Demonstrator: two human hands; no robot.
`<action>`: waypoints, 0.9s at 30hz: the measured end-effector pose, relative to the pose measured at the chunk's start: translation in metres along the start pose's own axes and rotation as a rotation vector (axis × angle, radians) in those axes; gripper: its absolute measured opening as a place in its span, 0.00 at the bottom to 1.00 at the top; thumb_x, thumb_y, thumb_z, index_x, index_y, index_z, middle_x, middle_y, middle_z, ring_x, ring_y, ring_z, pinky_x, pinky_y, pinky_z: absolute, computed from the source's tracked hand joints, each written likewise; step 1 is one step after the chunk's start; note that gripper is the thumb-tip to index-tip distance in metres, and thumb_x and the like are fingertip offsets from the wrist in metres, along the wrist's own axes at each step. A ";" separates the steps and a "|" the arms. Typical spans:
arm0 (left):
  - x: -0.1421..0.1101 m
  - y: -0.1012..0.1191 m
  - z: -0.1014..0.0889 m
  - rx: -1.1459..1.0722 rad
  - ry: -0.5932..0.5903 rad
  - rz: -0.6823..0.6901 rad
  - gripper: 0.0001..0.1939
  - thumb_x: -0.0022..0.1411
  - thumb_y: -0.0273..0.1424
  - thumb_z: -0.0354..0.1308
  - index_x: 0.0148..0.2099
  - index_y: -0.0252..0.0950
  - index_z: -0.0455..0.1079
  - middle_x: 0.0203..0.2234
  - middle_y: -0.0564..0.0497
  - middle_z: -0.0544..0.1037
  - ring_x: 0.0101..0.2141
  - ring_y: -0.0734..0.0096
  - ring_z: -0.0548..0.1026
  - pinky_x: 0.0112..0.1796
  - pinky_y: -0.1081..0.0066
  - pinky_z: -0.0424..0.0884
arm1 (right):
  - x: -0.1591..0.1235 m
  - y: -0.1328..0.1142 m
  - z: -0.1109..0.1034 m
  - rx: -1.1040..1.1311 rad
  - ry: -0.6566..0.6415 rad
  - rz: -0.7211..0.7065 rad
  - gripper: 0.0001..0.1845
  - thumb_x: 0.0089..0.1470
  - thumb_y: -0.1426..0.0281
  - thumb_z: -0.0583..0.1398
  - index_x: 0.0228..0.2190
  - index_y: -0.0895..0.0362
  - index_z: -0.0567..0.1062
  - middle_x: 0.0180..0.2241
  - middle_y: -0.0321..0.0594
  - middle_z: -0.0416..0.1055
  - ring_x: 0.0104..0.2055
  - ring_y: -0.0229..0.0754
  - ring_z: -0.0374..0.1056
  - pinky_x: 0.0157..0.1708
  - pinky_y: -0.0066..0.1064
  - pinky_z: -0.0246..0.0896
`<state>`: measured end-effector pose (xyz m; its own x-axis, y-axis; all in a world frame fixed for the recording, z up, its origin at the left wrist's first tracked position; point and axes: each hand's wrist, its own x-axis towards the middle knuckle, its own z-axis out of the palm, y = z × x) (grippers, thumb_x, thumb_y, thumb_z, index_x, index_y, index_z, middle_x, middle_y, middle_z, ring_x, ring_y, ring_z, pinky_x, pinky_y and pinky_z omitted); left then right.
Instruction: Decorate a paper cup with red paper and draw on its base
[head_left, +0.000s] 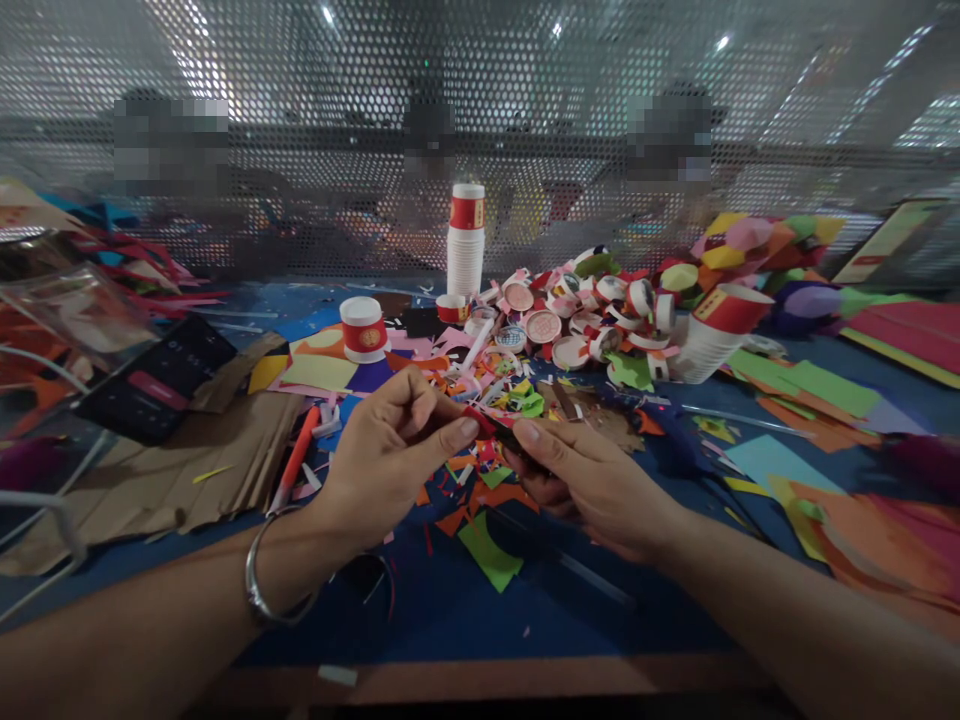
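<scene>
The left hand [397, 450] pinches red paper [478, 417], the right hand [600, 485] a half-hidden dark item [510, 437] — close work, likely needing steady fingertips.

Your left hand [397, 445] pinches a small red piece [477, 416], probably paper, and your right hand [592, 480] grips a dark item [513, 437] against it. From your hands, an upright cup stack [466, 260] stands at 12 o'clock, a heap of cut cup pieces [566, 325] lies at 1, and a tilted cup stack [724, 335] leans at 2. You have a single cup [364, 330] at 10, cardboard [172, 460] at 9, and a green scrap [491, 552] at 6 on the blue tabletop [480, 635].
</scene>
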<state>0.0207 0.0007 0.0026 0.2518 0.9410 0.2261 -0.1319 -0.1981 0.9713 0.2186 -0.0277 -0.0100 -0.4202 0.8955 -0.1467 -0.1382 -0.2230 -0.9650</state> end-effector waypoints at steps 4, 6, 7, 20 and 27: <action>0.000 0.000 -0.001 0.018 -0.004 0.004 0.22 0.58 0.25 0.69 0.28 0.38 0.55 0.26 0.56 0.74 0.28 0.77 0.69 0.33 0.73 0.68 | 0.000 0.000 0.000 -0.036 0.012 -0.012 0.27 0.62 0.45 0.58 0.28 0.55 0.66 0.18 0.24 0.47 0.17 0.28 0.36 0.14 0.23 0.27; 0.000 0.000 -0.002 0.031 -0.010 0.009 0.22 0.58 0.25 0.68 0.27 0.38 0.55 0.26 0.56 0.74 0.29 0.77 0.69 0.33 0.73 0.68 | 0.000 0.000 0.001 -0.043 0.017 -0.021 0.27 0.62 0.45 0.58 0.27 0.55 0.66 0.18 0.24 0.47 0.17 0.28 0.36 0.14 0.23 0.27; 0.000 0.001 -0.002 0.039 -0.014 0.014 0.22 0.59 0.25 0.68 0.27 0.38 0.54 0.26 0.56 0.74 0.29 0.77 0.69 0.33 0.73 0.67 | -0.001 0.000 0.001 -0.043 0.018 -0.026 0.26 0.62 0.45 0.59 0.27 0.55 0.66 0.19 0.24 0.47 0.18 0.28 0.36 0.14 0.23 0.28; 0.005 0.003 -0.003 0.157 -0.013 0.071 0.23 0.58 0.25 0.67 0.25 0.38 0.53 0.25 0.55 0.72 0.28 0.76 0.66 0.31 0.72 0.64 | 0.003 0.003 0.000 -0.019 0.013 -0.029 0.26 0.61 0.46 0.59 0.27 0.55 0.65 0.18 0.23 0.45 0.17 0.28 0.35 0.14 0.23 0.28; 0.005 0.007 -0.003 0.206 -0.021 0.094 0.24 0.58 0.25 0.67 0.24 0.38 0.51 0.25 0.54 0.72 0.27 0.76 0.66 0.31 0.72 0.64 | -0.001 0.001 0.003 -0.055 0.048 -0.072 0.27 0.60 0.45 0.60 0.26 0.55 0.64 0.18 0.24 0.47 0.18 0.28 0.37 0.15 0.23 0.29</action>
<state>0.0179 0.0051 0.0101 0.2682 0.9103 0.3154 0.0423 -0.3382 0.9401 0.2164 -0.0294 -0.0100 -0.3670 0.9263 -0.0856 -0.1169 -0.1372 -0.9836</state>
